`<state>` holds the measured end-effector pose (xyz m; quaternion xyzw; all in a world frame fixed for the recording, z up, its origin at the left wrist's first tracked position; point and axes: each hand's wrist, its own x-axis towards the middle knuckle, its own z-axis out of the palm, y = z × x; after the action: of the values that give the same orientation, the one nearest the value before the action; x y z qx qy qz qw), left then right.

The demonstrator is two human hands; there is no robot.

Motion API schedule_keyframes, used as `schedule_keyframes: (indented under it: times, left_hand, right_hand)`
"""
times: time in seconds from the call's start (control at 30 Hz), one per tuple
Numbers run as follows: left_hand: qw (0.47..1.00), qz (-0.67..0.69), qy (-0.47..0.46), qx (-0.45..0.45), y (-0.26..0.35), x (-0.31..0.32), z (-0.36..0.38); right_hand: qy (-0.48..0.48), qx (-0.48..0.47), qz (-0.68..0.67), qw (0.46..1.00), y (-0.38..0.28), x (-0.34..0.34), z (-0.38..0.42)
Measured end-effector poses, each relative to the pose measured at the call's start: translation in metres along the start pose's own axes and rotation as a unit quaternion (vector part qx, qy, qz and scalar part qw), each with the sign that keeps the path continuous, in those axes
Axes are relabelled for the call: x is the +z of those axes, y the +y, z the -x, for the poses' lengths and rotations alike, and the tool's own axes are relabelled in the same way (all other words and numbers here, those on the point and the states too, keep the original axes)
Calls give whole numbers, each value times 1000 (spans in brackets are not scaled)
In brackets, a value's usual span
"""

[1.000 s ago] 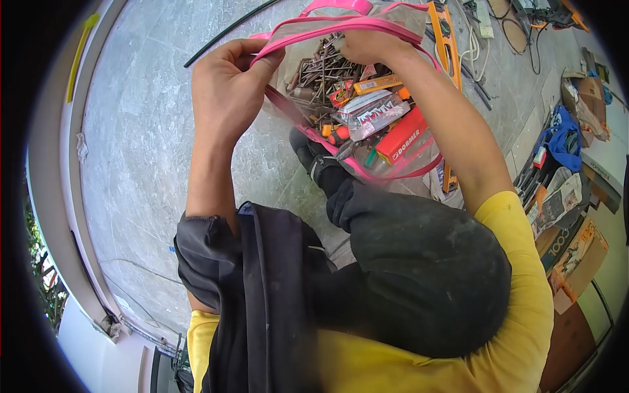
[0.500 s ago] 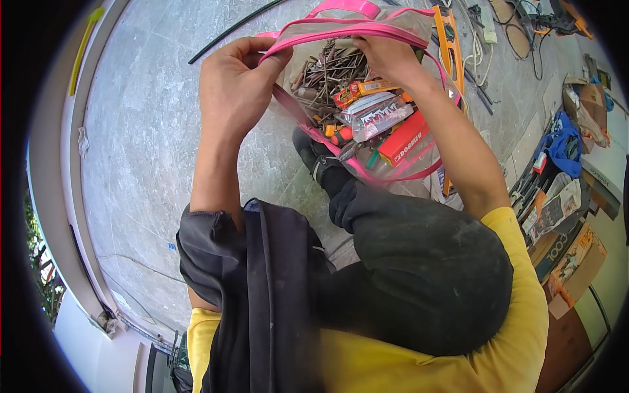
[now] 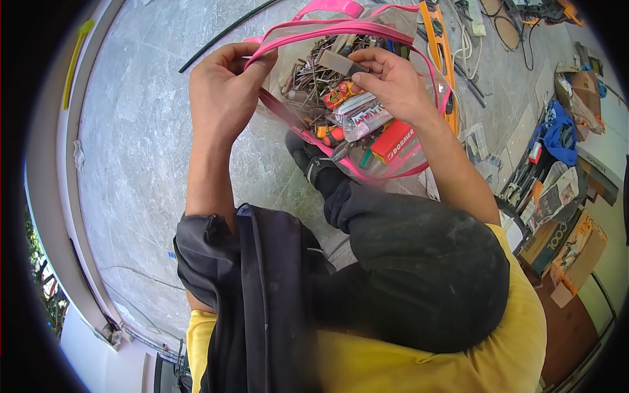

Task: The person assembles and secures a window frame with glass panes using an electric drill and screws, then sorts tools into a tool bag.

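Observation:
A clear bag with pink edging (image 3: 341, 27) lies open on the floor, full of drill bits (image 3: 311, 77) and small packs. My left hand (image 3: 226, 88) pinches the bag's pink rim at its left side. Over the bag's opening, my right hand (image 3: 390, 82) holds a small translucent case with a dark end (image 3: 341, 63) between thumb and fingers. Below that hand are a clear packet (image 3: 367, 119), a yellow and red pack (image 3: 339, 93) and a red DORMER box (image 3: 393, 142).
An orange spirit level (image 3: 436, 33) lies right of the bag, near pale cables (image 3: 466, 46). A black hose (image 3: 223, 36) is at the upper left. Cardboard boxes (image 3: 576, 255) and a blue bag (image 3: 557, 141) stand at the right. My shoe (image 3: 303, 154) is just below the bag.
My right hand has come from the bag's far inner side toward me, and the translucent case now shows in its fingers. The view has shifted slightly; my left hand keeps its hold on the rim.

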<state>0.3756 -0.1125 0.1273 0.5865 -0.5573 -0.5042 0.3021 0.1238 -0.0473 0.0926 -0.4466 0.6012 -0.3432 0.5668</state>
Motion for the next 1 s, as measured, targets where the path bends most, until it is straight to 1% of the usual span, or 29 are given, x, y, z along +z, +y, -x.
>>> schedule_keyframes:
  times: [0.1, 0.17, 0.2, 0.27, 0.3, 0.37, 0.4, 0.47, 0.5, 0.57, 0.6, 0.67, 0.7, 0.73, 0.77, 0.8, 0.83, 0.87, 0.9, 0.93, 1.0]
  left_hand:
    - [1000, 5, -6, 2, -2, -1, -1]
    - [1000, 13, -5, -6, -2, -1, 0]
    - [1000, 13, -6, -6, -3, -1, 0]
    - [1000, 0, -8, 3, -6, -2, 0]
    - [1000, 0, -8, 4, -5, -3, 0]
    - [1000, 4, -10, -4, -4, -3, 1]
    - [1000, 5, -9, -4, -4, -4, 1]
    - [1000, -16, -10, 1, -5, -4, 1]
    - [1000, -15, -10, 1, -5, -4, 1]
    - [1000, -7, -12, -2, -4, -4, 1]
    - [1000, -8, -11, -2, -5, -4, 1]
    - [1000, -6, -9, -2, -6, -4, 1]
    - [1000, -6, -8, -5, -8, -3, 0]
    - [1000, 12, 4, 14, -9, -2, -1]
    - [999, 30, 15, 31, -10, 0, 0]
    - [999, 31, 17, 27, -11, 1, 1]
    - [999, 34, 18, 36, -10, 3, 1]
    - [998, 37, 20, 47, -7, 6, 0]
    - [998, 41, 22, 46, -4, 8, 0]
    - [998, 37, 28, 40, 0, 10, 2]
    - [998, 31, 32, 35, 2, 14, 4]
  right_hand:
    - [1, 2, -12, 1000, -2, 0, 2]
    - [-12, 34, -75, 997, -1, -3, 3]
    - [-11, 33, -75, 997, 2, -5, 3]
    - [-29, 39, -159, 986, 7, -7, 2]
    - [-30, 38, -158, 986, 8, -6, 3]
    - [-29, 53, -257, 964, 7, -5, 4]
    - [-30, 53, -256, 965, 6, -6, 4]
    - [-81, 84, -346, 931, 3, -10, 5]
    - [-81, 85, -345, 931, 5, -13, 5]
    - [-131, 132, -463, 867, 10, -18, 4]
    - [-132, 132, -464, 866, 11, -22, 3]
    - [-184, 135, -368, 901, 12, -32, 2]
    - [-186, 137, -369, 901, 11, -35, 4]
    - [-165, 73, -82, 980, 11, -38, 6]
    - [-129, 1, 211, 969, 9, -38, 8]
    - [-133, 4, 212, 968, 9, -37, 8]
    - [-65, -31, 329, 942, 8, -35, 8]
    - [5, -68, 441, 895, 7, -35, 6]
    - [43, -105, 416, 902, 14, -34, -1]
    - [40, -105, 418, 901, 17, -33, -10]
    - [97, -245, 460, 848, 25, -33, -31]
